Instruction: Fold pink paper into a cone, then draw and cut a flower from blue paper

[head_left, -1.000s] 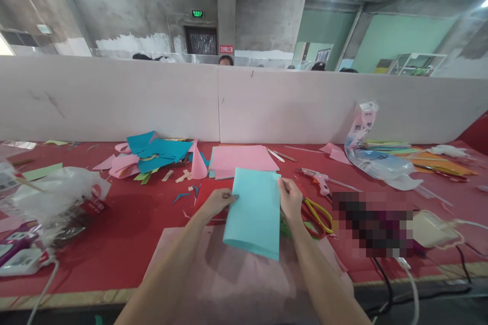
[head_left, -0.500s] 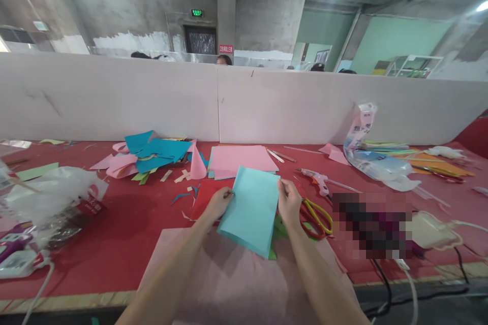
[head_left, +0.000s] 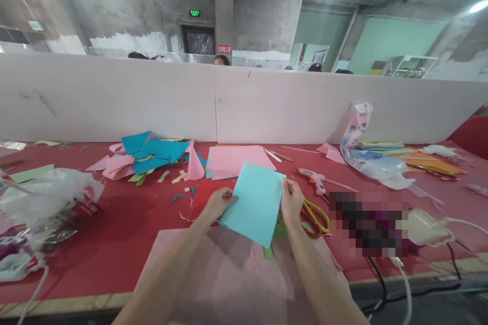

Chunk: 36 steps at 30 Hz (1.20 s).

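Between my two hands a light blue sheet of paper [head_left: 254, 205] is held up at a tilt over the table. My left hand [head_left: 220, 204] pinches its left edge between thumb and fingers. On the opposite edge, near the upper right corner, my right hand [head_left: 292, 199] grips it the same way. Beneath the sheet lie a pink sheet [head_left: 224, 274] and a bit of green paper [head_left: 269, 253], partly covered. Red paper [head_left: 202, 197] sits just beyond my left hand. Scissors with yellow and red handles [head_left: 317, 217] lie right of my right hand.
Behind the sheet is a stack of pink paper [head_left: 238, 158]. Blue offcuts [head_left: 160, 155] and a pink paper cone [head_left: 195, 163] lie to its left. A pink glue gun [head_left: 317, 182] and plastic bag [head_left: 375, 162] are at right. Another bag [head_left: 49, 198] stands left. A white partition [head_left: 152, 99] backs the table.
The blue sheet has tilted and risen slightly, its lower edge coming up off the pink sheet. Both hands keep their hold on it. The whole view has shifted a little.
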Each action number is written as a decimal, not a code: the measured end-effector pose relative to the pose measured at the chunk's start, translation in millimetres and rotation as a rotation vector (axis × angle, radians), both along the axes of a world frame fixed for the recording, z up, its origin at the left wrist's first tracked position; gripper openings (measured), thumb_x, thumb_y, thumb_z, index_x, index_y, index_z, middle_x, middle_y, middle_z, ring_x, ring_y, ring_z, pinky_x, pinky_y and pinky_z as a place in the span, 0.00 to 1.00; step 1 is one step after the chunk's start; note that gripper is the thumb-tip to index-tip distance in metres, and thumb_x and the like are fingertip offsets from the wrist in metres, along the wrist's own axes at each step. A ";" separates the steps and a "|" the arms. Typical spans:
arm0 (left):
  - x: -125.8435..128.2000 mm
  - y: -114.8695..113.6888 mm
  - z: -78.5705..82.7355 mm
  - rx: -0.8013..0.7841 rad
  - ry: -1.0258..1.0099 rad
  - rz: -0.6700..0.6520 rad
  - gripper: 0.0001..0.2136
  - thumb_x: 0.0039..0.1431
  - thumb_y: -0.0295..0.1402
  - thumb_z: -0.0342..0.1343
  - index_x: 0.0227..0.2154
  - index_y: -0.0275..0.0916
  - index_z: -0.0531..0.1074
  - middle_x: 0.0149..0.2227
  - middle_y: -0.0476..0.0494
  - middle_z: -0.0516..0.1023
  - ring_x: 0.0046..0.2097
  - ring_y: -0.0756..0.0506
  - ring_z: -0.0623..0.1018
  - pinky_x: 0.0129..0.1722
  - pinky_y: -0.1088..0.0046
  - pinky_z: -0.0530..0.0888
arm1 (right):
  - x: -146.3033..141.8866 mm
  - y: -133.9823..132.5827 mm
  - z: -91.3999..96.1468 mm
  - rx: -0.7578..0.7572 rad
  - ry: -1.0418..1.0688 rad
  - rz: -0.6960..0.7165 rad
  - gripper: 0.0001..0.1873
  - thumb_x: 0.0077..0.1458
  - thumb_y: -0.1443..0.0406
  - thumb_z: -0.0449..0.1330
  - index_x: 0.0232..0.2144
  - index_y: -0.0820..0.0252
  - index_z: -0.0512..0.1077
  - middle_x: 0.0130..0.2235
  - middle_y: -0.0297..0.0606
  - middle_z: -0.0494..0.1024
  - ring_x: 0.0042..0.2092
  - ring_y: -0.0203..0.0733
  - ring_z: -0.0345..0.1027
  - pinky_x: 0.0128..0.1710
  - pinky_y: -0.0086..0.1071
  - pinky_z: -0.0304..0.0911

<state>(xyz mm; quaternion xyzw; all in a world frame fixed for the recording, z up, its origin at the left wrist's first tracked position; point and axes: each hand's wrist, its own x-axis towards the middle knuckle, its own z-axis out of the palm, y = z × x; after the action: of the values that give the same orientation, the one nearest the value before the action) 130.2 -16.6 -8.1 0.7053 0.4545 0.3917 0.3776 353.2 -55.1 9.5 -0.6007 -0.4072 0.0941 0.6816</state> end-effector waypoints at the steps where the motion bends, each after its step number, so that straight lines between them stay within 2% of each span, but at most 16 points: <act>1: -0.8 1.5 -1.4 -0.021 -0.009 -0.028 0.06 0.47 0.34 0.54 0.25 0.37 0.67 0.28 0.48 0.72 0.31 0.48 0.72 0.32 0.75 0.67 | 0.7 0.1 -0.2 0.002 0.000 -0.011 0.21 0.50 0.51 0.53 0.30 0.63 0.70 0.31 0.43 0.76 0.34 0.43 0.68 0.36 0.33 0.60; 3: -1.1 3.4 -2.6 -0.031 0.001 -0.028 0.03 0.48 0.30 0.52 0.27 0.37 0.68 0.30 0.46 0.74 0.34 0.47 0.73 0.35 0.74 0.69 | 1.5 0.4 -0.7 0.010 -0.013 -0.024 0.20 0.51 0.52 0.53 0.30 0.63 0.70 0.31 0.42 0.75 0.34 0.43 0.68 0.36 0.33 0.60; 8: 3.2 1.0 1.1 0.043 0.131 0.125 0.05 0.51 0.28 0.49 0.29 0.37 0.69 0.33 0.45 0.75 0.37 0.46 0.74 0.37 0.73 0.68 | 1.0 1.7 -2.6 0.031 -0.033 -0.044 0.19 0.52 0.53 0.52 0.31 0.64 0.70 0.30 0.41 0.74 0.32 0.41 0.67 0.34 0.32 0.60; 13: 4.8 -4.1 5.5 0.067 0.180 0.163 0.07 0.54 0.33 0.47 0.26 0.38 0.69 0.29 0.47 0.74 0.33 0.47 0.73 0.33 0.74 0.66 | 1.0 1.9 -2.2 0.024 -0.012 -0.042 0.20 0.51 0.52 0.52 0.31 0.64 0.70 0.31 0.42 0.75 0.32 0.41 0.66 0.34 0.32 0.59; 21: 3.3 -7.6 8.7 0.129 0.264 0.188 0.11 0.56 0.38 0.46 0.24 0.39 0.67 0.19 0.53 0.65 0.23 0.51 0.65 0.23 0.78 0.56 | 1.5 0.1 1.0 0.017 -0.023 -0.079 0.20 0.52 0.52 0.52 0.30 0.64 0.70 0.30 0.42 0.75 0.32 0.41 0.66 0.34 0.31 0.59; 26: 1.4 -10.8 12.4 0.162 0.212 0.186 0.10 0.56 0.38 0.46 0.27 0.40 0.69 0.20 0.53 0.67 0.24 0.51 0.67 0.24 0.79 0.56 | 2.6 2.7 -0.6 0.021 -0.015 -0.098 0.20 0.51 0.52 0.52 0.30 0.64 0.71 0.31 0.42 0.75 0.32 0.41 0.67 0.34 0.31 0.58; 32: 1.2 -8.5 9.6 0.153 0.143 0.178 0.12 0.55 0.41 0.47 0.26 0.39 0.69 0.17 0.54 0.63 0.20 0.52 0.63 0.22 0.78 0.55 | 2.7 4.6 -2.0 0.011 -0.024 -0.131 0.21 0.50 0.51 0.51 0.30 0.65 0.71 0.31 0.43 0.76 0.31 0.42 0.66 0.34 0.33 0.58; 36: 1.8 -6.3 9.0 0.127 0.085 0.155 0.11 0.54 0.40 0.48 0.26 0.38 0.69 0.19 0.53 0.66 0.23 0.51 0.67 0.23 0.78 0.58 | 1.2 5.5 -3.3 0.036 0.001 -0.121 0.21 0.50 0.52 0.52 0.30 0.65 0.71 0.31 0.43 0.76 0.32 0.42 0.67 0.36 0.33 0.59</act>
<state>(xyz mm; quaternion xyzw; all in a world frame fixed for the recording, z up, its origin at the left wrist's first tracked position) 131.9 -22.9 0.9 0.7066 0.4976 0.4173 0.2810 354.4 -49.6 6.2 -0.6118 -0.3713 0.0455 0.6969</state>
